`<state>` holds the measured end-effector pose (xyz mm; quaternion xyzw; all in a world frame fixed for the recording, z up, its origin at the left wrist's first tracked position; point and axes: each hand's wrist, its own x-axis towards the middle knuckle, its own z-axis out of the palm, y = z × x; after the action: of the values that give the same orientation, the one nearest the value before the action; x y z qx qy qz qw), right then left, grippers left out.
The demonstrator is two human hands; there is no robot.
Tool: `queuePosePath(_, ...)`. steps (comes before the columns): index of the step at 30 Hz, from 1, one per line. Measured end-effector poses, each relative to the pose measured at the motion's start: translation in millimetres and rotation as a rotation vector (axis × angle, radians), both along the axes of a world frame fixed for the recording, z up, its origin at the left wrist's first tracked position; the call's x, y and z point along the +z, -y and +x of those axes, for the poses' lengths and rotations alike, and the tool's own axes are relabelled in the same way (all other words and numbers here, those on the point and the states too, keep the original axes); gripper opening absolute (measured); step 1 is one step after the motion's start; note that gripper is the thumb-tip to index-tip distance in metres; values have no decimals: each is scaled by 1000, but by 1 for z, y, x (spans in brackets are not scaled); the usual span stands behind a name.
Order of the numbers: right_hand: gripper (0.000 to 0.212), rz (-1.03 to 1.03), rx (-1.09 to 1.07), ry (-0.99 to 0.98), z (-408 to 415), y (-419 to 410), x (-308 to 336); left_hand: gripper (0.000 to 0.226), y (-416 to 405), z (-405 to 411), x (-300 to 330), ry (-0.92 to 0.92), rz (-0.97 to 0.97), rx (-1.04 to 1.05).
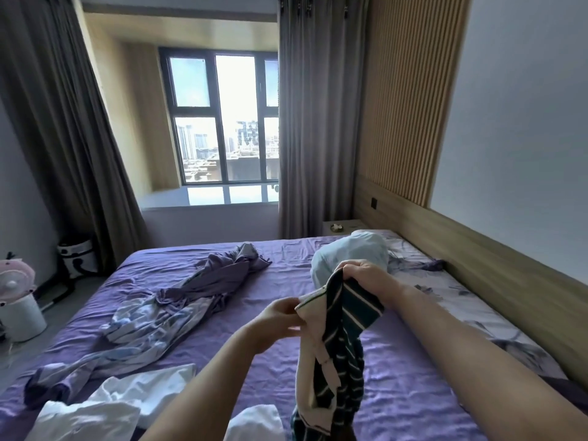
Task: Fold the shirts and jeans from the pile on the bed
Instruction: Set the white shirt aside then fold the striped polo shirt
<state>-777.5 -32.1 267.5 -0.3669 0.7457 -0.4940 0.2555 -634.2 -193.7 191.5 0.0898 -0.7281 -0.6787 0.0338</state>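
Note:
A dark green shirt with white stripes and a cream collar (337,354) hangs in the air above the purple bed (413,393). My right hand (366,278) grips its upper edge from above. My left hand (280,316) pinches the cream collar part at the left. The shirt's lower end reaches down to the bottom of the view. White clothes (111,402) lie in a pile at the near left of the bed.
A crumpled purple and pale blue sheet (178,300) stretches across the left half of the bed. A light blue pillow (353,253) lies at the far right by the wooden headboard (477,259). A small fan (16,278) stands on the floor at the left.

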Motion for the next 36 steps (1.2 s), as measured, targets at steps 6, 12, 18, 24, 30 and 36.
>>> queuePosePath(6,16,115,40,-105,8,1,-2,16,1,-7,24,-142,3,336)
queuePosePath(12,48,95,30,-169,20,-2,6,11,-6,-27,58,-245,-348,291)
queuePosePath(18,74,174,140,-334,18,-9,11,14,4,-34,82,-202,-420,230)
queuePosePath(24,18,10,65,-658,22,13,26,18,9,-28,92,-182,-304,160)
queuePosePath(30,14,-30,-36,-674,20,11,45,38,24,-1,59,-6,-200,-113)
queuePosePath(36,10,-60,-136,-500,21,-12,68,29,2,3,-7,58,-172,-215)
